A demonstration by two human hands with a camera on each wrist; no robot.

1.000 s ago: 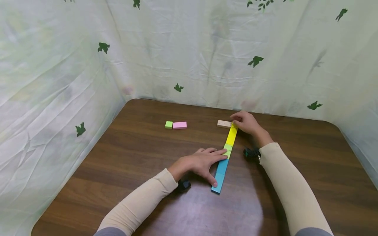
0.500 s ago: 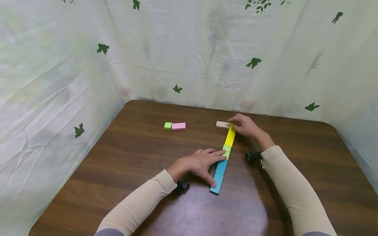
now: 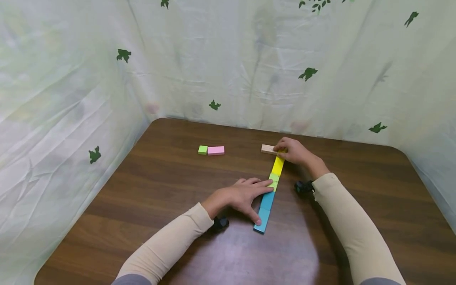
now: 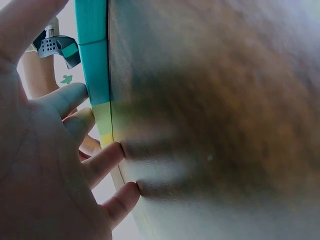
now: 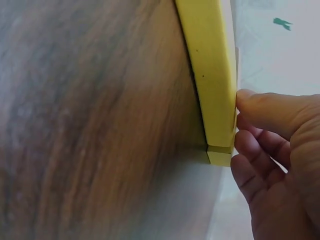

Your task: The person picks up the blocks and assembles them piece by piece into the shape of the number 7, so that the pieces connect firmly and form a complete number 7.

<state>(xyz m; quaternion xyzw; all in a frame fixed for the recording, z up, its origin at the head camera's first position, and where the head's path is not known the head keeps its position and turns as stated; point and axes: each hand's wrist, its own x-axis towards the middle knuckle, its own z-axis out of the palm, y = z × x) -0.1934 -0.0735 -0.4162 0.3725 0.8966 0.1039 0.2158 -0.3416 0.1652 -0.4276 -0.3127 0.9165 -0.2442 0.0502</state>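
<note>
A straight row of wooden blocks lies on the table: two blue blocks [image 3: 266, 201] nearest, then a light green block [image 3: 273, 177], then a long yellow block [image 3: 278, 165]. My left hand [image 3: 244, 196] lies over the row with fingers spread; its thumb touches the nearest blue block and two fingertips rest on the green one. At the row's far end my right hand [image 3: 296, 152] pinches a small yellow block [image 5: 219, 158], which abuts the long yellow one. A plain wooden block [image 3: 268, 149] sits crosswise at that end, its right tip hidden by fingers.
Farther left on the brown table [image 3: 171, 166], a small lime green block [image 3: 202, 150] and a pink block [image 3: 215, 151] stand side by side. A pale curtain [image 3: 228, 67] with green leaf shapes rises behind the table's back edge.
My right hand's fingers have come in slightly leftward and nearer around the row's far end, covering the plain block's right tip. The left hand and the blocks show no clear movement.
</note>
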